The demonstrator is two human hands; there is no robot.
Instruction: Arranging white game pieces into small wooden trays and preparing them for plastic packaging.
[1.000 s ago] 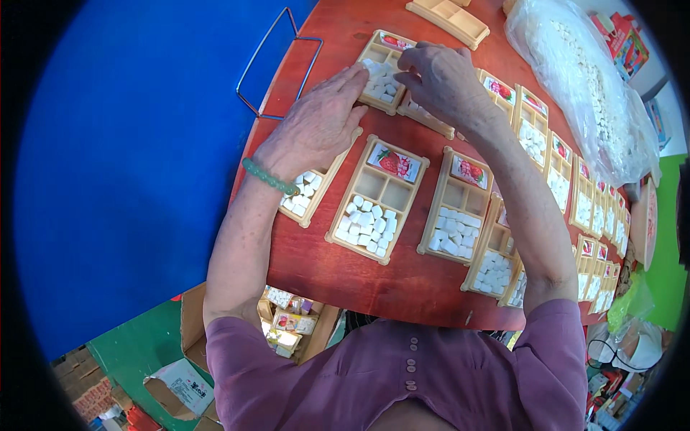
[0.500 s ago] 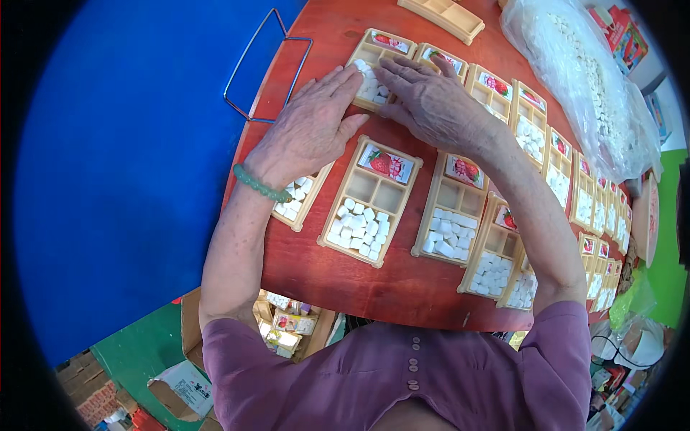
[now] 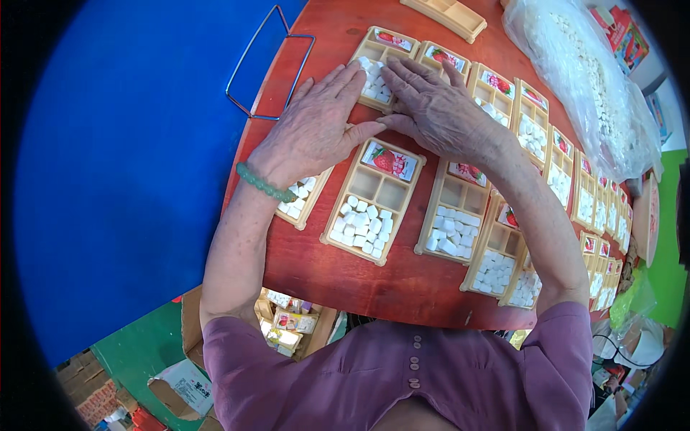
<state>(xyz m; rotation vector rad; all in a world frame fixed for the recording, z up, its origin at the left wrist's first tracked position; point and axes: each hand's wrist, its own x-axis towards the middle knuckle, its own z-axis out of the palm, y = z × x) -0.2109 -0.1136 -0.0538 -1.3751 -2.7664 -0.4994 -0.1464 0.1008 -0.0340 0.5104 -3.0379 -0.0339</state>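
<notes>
Set about a beige tray (image 3: 372,52) of white pieces (image 3: 374,84)

In the head view, find the tray on the red bench (image 3: 345,291), at the left end of the far row, with the white pieces in the large compartment and a strawberry card (image 3: 393,39) at the far end. At the left side of it, see the left hand (image 3: 314,133) with fingers nearly straight and side by side, fingertips by the pieces, nothing visible in its grip. Note a green bead bracelet (image 3: 262,184) at that wrist. Over the right side, see the right hand (image 3: 447,115), back upward, fingers slightly bent and a little apart, covering part of the tray; nothing seen pinched, but cannot tell about the space under the palm. Find both thumbs stretched inward, seemingly touching at the tips.

Just right of the tray, partly hidden by the right hand, find a neighbouring tray (image 3: 447,51). Nearer the body, see a near tray (image 3: 392,194) with white pieces bunched in the largest compartment. Further right, find more filled trays (image 3: 530,113) and, beyond, a clear plastic bag (image 3: 568,86) of white pieces. At the bench's left edge, note a bent wire frame (image 3: 300,68).
</notes>
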